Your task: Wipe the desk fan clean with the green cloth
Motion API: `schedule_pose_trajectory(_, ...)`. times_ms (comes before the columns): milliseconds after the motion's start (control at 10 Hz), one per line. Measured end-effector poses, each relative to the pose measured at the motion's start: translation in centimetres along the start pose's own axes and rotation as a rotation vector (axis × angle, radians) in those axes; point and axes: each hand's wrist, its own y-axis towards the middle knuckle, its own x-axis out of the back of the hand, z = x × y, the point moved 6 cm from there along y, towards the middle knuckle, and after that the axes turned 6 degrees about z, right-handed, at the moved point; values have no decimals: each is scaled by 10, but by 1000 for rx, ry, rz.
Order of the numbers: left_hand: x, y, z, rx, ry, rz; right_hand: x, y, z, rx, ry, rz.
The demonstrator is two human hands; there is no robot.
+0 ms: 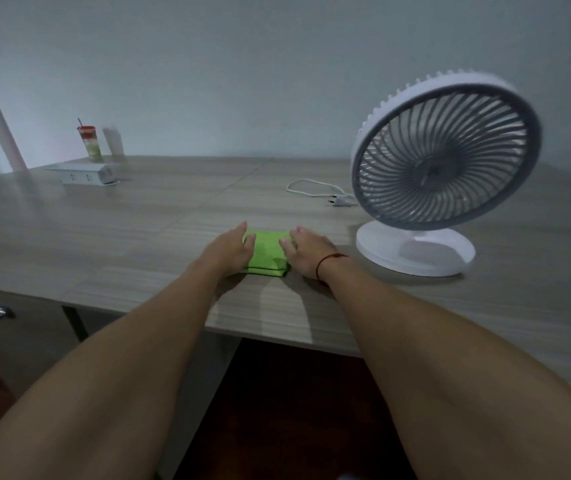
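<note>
Grey wood-grain laminate desk [138,220] against a plain pale wall; white power strip [85,174] and a red-lidded cup [90,142] at back left, no legible writing anywhere. Folded green cloth [266,252] lies flat mid-desk, left hand [230,249] and right hand [306,252] pressed on its two ends, fingers loosely curled onto the fabric. Round white desk fan [445,157] with grey spiral grille stands upright just right of it, unplugged cord [315,192] behind

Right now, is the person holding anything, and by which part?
Both hands are on the folded green cloth: left hand at its left end, right hand at its right end. It lies on the desk, not lifted.
</note>
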Motion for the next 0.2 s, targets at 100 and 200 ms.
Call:
schedule_pose_trajectory(100,7,-13,-30,-15,-9,-23,26,-31,-14,-49,22,-35)
schedule_pose_trajectory(200,2,-25,-71,-60,-7,-24,45,-61,-30,-73,51,-79)
